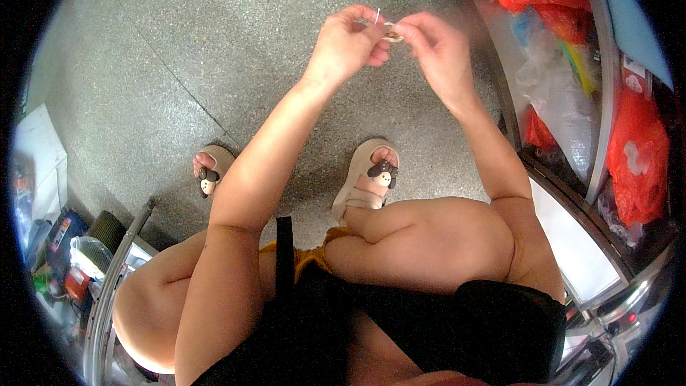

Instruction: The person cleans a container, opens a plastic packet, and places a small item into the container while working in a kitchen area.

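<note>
Both my hands meet over the floor at the upper middle. My left hand (pixel 351 40) pinches a small pale-rimmed item (pixel 394 32) with a brownish middle; what it is, I cannot tell. A thin white strip (pixel 378 15) sticks up between the left thumb and fingers. From the other side, my right hand (pixel 439 43) grips the item's edge between thumb and fingertips, its outer fingers blurred. The fingers hide part of the item.
Speckled stone floor (pixel 177 37) lies below, with my sandalled feet on it. At right, a framed cabinet (pixel 605 91) holds red plastic bags (pixel 640 155) and clear ones. A metal rail (pixel 120 257) and mixed goods are at lower left, beside a white box (pixel 48 155).
</note>
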